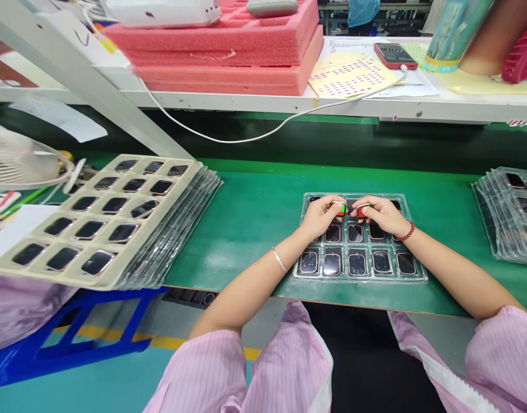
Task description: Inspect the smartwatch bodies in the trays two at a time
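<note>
A clear plastic tray [360,280] lies on the green table, with rows of dark square watch-like units in its pockets. Over its back row, my left hand [321,217] is closed on a small unit [342,209] whose face shows green and red. Close to its right, my right hand [382,213] pinches a second unit [363,211] with a red and green face. The two units are apart. My fingers and thumbs cover parts of both, and my hands hide some of the back pockets.
At left, a cream tray [80,278] of dark units tops a stack of clear trays, beside a white fan [22,158]. More clear trays [511,229] are stacked at right. A shelf [246,102] behind holds red foam [220,54] and a phone [395,55]; a white cable [229,141] hangs down.
</note>
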`<state>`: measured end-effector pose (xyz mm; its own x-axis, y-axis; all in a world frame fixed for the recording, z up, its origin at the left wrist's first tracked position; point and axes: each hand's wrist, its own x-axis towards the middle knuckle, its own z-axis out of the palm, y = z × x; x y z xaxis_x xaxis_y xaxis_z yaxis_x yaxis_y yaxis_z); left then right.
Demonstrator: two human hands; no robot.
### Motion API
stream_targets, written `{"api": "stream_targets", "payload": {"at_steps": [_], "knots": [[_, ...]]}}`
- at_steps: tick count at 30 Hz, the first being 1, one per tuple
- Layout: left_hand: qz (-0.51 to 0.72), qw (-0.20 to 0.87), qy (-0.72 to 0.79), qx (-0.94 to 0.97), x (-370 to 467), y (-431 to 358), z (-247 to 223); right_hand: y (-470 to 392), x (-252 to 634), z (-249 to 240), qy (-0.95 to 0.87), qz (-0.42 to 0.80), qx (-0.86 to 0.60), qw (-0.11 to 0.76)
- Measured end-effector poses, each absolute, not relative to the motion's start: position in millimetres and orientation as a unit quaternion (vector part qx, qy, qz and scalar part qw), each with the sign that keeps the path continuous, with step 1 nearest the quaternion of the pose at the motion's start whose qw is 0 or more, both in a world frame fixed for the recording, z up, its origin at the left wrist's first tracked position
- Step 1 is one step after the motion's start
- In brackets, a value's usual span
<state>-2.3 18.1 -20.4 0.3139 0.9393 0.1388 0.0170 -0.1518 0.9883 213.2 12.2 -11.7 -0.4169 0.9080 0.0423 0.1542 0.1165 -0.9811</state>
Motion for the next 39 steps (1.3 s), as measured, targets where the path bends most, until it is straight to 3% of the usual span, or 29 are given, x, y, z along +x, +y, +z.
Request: {"api": "stream_targets", "payload": {"at_steps": [14,39], "knots": [[0.406,0.508,0.407,0.642,-4,19,-18,11,209,-10,-0.658,0.528,-0.387,0.373],[0.456,0.516,0.361,0.629,-2,23,-31,12,211,-14,-0.681,0.515,-0.363,0.372]]}}
